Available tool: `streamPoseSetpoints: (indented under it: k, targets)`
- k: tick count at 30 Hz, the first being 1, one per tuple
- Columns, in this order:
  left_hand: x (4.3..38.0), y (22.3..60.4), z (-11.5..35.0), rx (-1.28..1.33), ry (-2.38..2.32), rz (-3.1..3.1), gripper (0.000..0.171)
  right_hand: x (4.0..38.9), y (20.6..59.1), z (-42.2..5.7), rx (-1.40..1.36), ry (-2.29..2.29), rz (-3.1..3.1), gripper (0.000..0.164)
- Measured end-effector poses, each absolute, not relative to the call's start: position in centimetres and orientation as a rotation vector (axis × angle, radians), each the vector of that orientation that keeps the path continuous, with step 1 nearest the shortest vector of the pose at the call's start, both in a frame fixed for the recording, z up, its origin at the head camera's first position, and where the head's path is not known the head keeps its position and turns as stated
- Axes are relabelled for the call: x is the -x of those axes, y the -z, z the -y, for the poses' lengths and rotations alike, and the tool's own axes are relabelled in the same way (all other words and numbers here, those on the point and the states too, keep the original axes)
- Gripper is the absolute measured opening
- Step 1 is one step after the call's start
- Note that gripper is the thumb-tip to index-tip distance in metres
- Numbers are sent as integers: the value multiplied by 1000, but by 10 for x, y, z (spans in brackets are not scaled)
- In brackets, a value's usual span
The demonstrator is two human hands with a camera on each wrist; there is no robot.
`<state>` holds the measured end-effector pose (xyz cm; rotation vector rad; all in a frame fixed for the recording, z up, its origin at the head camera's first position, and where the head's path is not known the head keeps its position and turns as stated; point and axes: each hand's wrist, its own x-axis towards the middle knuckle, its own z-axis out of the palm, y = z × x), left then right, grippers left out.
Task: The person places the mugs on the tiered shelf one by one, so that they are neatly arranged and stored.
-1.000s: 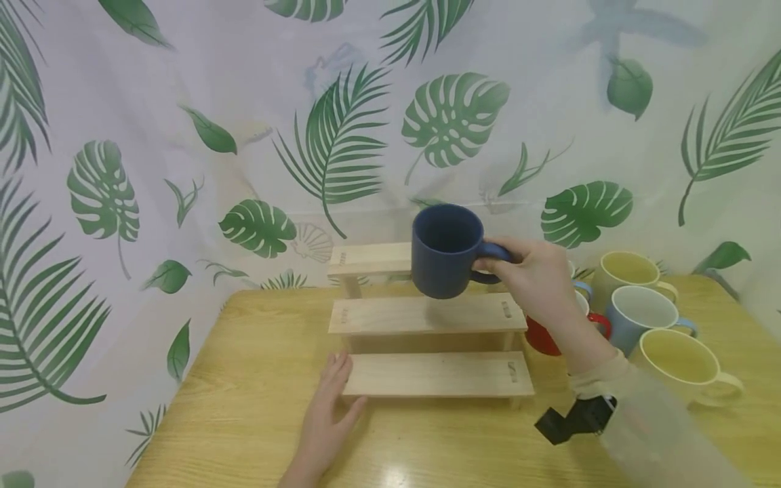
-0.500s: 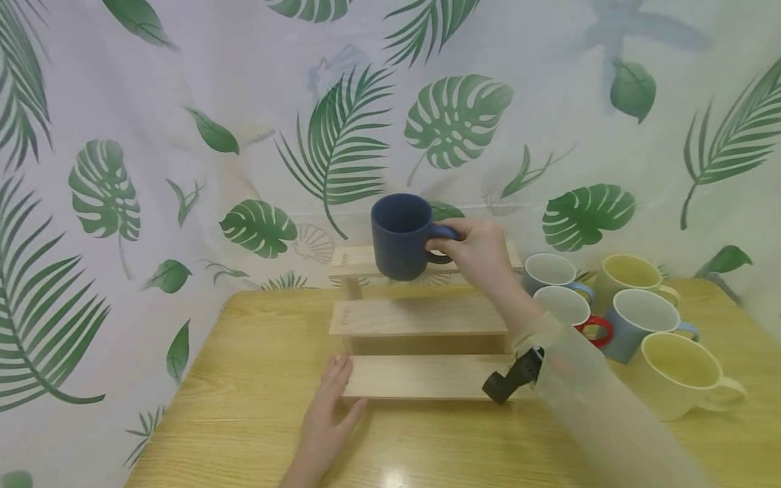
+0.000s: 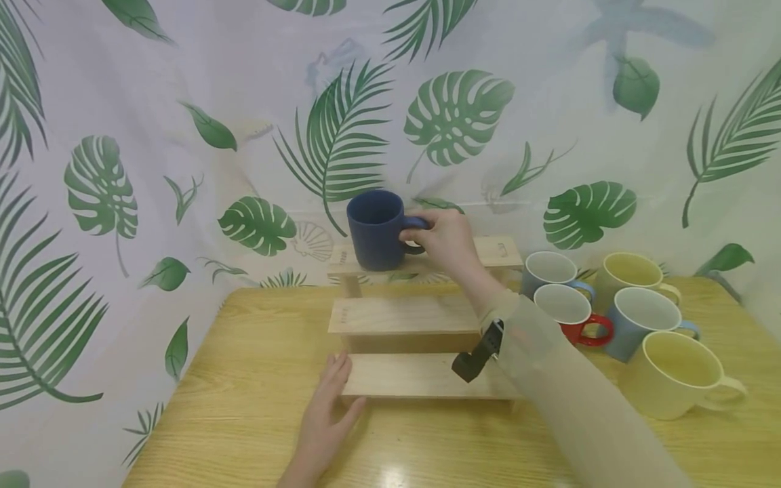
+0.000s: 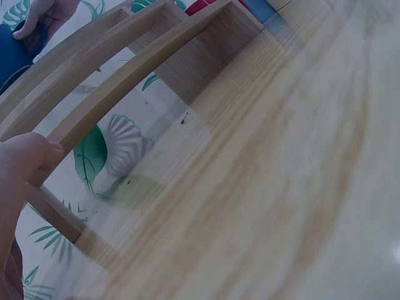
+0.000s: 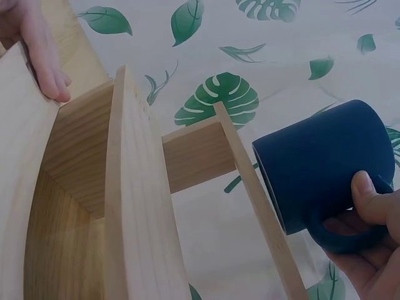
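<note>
In the head view, a dark blue mug (image 3: 377, 234) is upright at the left part of the top step of a three-tier wooden rack (image 3: 403, 317). My right hand (image 3: 444, 237) pinches its handle between thumb and fingers, from the right. The right wrist view also shows this mug (image 5: 328, 165) with its base close to the top board's edge; I cannot tell whether it bears fully on the board. My left hand (image 3: 323, 413) rests at the left end of the bottom step, fingers extended along the side and thumb by the front edge (image 4: 31, 153).
Right of the rack several mugs stand close together on the wooden table (image 3: 244, 407): a red one (image 3: 570, 332), a blue-grey one (image 3: 628, 332) and a pale yellow one (image 3: 665, 386) among them. A leaf-patterned cloth (image 3: 244, 88) hangs right behind the rack.
My right hand has carried the blue mug leftward and back, from above the middle step to the left part of the top step. My left hand has stayed in place.
</note>
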<state>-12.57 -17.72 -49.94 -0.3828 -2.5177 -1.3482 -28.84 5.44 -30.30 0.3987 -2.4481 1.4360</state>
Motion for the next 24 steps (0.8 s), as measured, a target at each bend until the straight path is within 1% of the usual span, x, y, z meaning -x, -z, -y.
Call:
streamPoseSetpoints:
  k: [24]
  targets:
    - [126, 499, 179, 372, 1373, 2557, 64, 306, 301, -46, -449, -1337, 2557, 32]
